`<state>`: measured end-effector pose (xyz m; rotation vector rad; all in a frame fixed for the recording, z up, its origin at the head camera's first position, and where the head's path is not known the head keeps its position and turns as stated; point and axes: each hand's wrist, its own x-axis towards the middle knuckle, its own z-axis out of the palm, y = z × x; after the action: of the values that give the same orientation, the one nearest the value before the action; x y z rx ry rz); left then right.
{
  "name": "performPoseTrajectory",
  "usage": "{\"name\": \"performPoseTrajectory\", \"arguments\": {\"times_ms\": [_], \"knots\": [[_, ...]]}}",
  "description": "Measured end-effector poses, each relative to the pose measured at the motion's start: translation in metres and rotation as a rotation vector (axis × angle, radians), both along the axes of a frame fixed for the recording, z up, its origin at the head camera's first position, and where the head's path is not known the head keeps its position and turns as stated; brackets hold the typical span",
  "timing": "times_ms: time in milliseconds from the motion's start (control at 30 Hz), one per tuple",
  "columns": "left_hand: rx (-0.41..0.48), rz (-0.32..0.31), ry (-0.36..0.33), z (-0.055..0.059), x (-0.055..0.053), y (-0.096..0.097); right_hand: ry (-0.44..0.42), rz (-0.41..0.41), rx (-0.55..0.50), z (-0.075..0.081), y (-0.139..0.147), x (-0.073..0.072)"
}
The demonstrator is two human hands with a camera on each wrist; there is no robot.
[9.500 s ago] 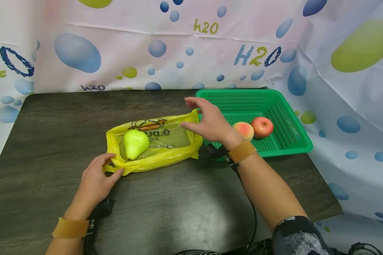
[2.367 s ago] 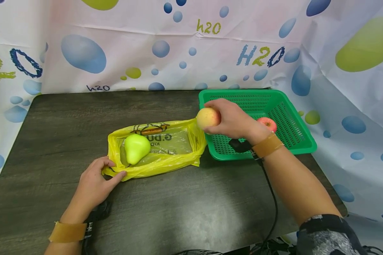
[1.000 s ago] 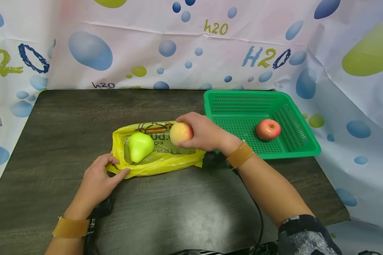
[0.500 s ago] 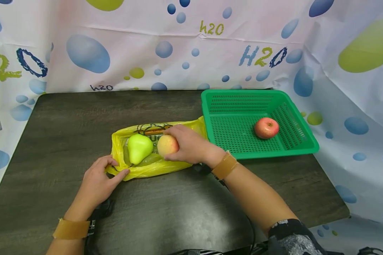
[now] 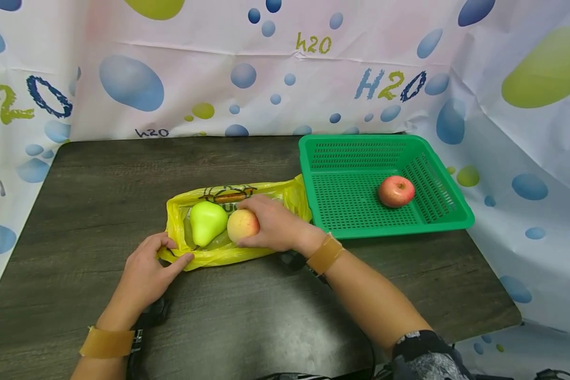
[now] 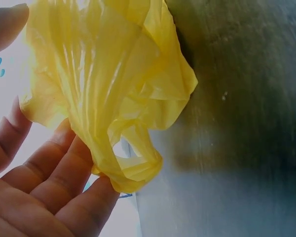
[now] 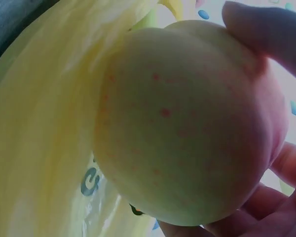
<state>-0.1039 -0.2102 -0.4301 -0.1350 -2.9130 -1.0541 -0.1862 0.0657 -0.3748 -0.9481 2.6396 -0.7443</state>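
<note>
My right hand grips a yellow-pink peach inside the mouth of a yellow plastic bag. In the right wrist view the peach fills the middle, with the thumb on one side and fingers on the other. A light green pear lies in the bag, just left of the peach. My left hand holds the bag's left end, thumb along the front corner and fingers at the rim. The left wrist view shows those fingertips at the crumpled bag film, partly behind it.
A green plastic basket stands at the right, its left wall against the bag's right end. One red apple sits in it. A patterned sheet backs the dark wooden table. A cable trails from the right wrist.
My right hand has taken the peach from the basket, carried it left over the bag and lowered it beside the pear. The left hand has stayed at the bag's left end.
</note>
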Motion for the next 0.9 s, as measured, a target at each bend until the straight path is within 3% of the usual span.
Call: {"name": "performPoseTrajectory", "arguments": {"times_ms": [267,600,900], "knots": [[0.0,-0.003,0.05,-0.002,0.0,0.002,-0.013,-0.013,-0.012,-0.009,-0.008,-0.002],[-0.002,-0.018,-0.014,0.001,-0.001,0.003,-0.049,-0.036,-0.032,-0.017,-0.013,-0.003],[0.007,-0.029,0.02,0.0,-0.001,0.004,-0.045,-0.028,-0.054,-0.029,-0.022,0.0]]}}
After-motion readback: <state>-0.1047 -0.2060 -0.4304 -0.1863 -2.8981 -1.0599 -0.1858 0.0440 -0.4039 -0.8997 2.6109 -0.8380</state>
